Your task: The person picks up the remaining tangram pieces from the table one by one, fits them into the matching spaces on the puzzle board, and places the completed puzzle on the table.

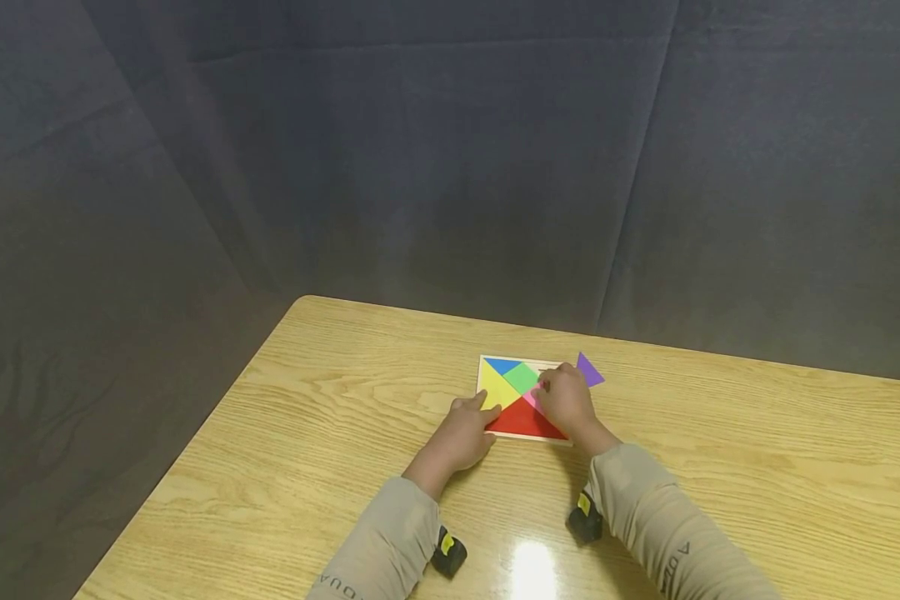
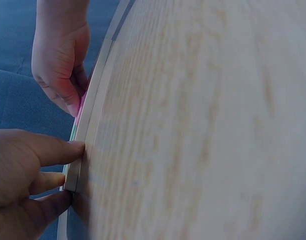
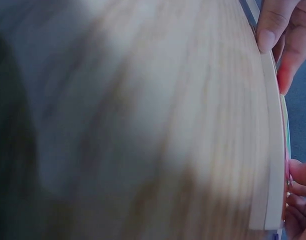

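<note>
A square tangram tray (image 1: 527, 437) lies on the table holding flat coloured pieces: a yellow triangle (image 1: 497, 387), a red triangle (image 1: 528, 419), a blue triangle (image 1: 501, 365) and a green piece (image 1: 521, 378). My left hand (image 1: 463, 433) grips the tray's near left corner, thumb at the front edge, fingers over the yellow and red pieces. My right hand (image 1: 567, 400) has its fingers curled down at the tray's right side and pinches a pink piece (image 1: 534, 398), partly hidden under it. In the left wrist view the pink piece (image 2: 81, 106) shows by the right fingertips.
A purple triangle (image 1: 589, 370) lies on the table just beyond the tray's right side. The wood-grain table (image 1: 330, 400) ends at a dark curtain (image 1: 420, 167) behind. Black wrist cameras (image 1: 448, 553) hang below both sleeves.
</note>
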`<state>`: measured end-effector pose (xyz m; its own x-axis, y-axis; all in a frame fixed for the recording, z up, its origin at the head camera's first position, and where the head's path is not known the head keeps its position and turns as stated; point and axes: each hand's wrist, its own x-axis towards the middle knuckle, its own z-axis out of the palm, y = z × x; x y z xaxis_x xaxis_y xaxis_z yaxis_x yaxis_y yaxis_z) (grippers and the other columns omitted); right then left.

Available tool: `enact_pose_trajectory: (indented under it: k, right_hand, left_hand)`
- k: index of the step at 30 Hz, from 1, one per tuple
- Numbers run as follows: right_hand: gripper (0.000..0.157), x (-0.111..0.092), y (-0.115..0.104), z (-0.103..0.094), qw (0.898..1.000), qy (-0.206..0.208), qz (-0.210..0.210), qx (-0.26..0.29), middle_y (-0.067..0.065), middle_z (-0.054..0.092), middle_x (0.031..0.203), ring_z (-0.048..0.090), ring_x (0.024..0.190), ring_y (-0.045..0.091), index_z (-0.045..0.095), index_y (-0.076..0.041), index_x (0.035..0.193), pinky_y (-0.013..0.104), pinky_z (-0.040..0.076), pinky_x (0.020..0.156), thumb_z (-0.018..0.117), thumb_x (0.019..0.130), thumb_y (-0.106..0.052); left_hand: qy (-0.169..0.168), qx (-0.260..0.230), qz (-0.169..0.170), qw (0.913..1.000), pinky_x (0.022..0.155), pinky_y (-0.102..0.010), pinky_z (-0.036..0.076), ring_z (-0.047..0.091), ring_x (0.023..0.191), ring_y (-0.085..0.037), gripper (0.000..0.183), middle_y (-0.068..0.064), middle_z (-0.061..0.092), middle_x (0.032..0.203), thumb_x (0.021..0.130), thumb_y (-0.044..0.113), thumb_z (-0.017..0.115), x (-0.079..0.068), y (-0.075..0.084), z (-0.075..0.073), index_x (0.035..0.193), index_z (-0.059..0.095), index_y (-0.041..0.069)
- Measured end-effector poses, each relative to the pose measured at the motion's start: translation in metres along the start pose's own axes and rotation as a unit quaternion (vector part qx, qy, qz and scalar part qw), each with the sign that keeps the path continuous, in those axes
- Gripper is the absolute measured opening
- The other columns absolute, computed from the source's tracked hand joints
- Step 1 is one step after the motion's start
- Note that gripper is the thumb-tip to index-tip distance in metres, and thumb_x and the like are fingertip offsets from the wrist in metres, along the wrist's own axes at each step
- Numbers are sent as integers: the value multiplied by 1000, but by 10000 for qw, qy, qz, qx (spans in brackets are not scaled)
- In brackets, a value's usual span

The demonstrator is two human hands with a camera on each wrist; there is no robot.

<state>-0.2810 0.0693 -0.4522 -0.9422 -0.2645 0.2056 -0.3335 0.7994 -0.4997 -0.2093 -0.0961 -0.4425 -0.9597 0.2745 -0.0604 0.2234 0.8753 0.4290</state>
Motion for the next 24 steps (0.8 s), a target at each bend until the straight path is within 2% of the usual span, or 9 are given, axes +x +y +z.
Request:
enact_pose_trajectory:
  k: [10, 15, 18, 20, 24]
  right_hand:
    - [8, -1, 1, 3, 9996, -45, -221, -140, 7, 54, 67, 44, 75, 25, 61, 2, 72, 38, 32, 74, 64, 74, -5]
    - [18, 0, 4, 3, 9997, -129, -180, 107, 5, 45, 60, 41, 73, 24, 51, -2, 60, 36, 31, 70, 63, 74, -4]
    - [12, 1, 7, 2, 9991, -239, -139, 328, 7, 45, 63, 41, 74, 24, 54, 0, 66, 36, 31, 70, 63, 72, -3]
    - [9, 0, 9, 0, 9983, -325, -148, 468, 9, 49, 70, 42, 76, 24, 58, 3, 76, 36, 32, 71, 64, 71, -2]
    - [24, -2, 10, -5, 9966, -495, -198, 632, 16, 53, 87, 44, 84, 28, 59, 6, 93, 39, 36, 74, 64, 71, -4]
  left_hand:
    - [-36, -5, -22, 10000, 92, -30, 32, 30, 118, -26, 41, -12, 31, 135, 84, 16, 55, 1, -2, 0, 124, 49, 11]
    - [-21, -1, -3, 10000, 92, -31, 33, 30, 118, -27, 41, -12, 31, 135, 83, 16, 55, 1, -3, 0, 124, 49, 10]
    - [-5, 14, 8, 10000, 91, -31, 33, 30, 117, -27, 41, -13, 32, 135, 83, 16, 55, 1, -3, -1, 124, 49, 10]
    - [-11, 0, -4, 10000, 91, -31, 33, 30, 117, -27, 41, -13, 31, 135, 84, 16, 55, 1, -3, -1, 124, 49, 10]
    - [-5, -43, -21, 10000, 91, -32, 33, 31, 117, -27, 41, -13, 32, 135, 83, 15, 55, 1, -4, -1, 123, 49, 10]
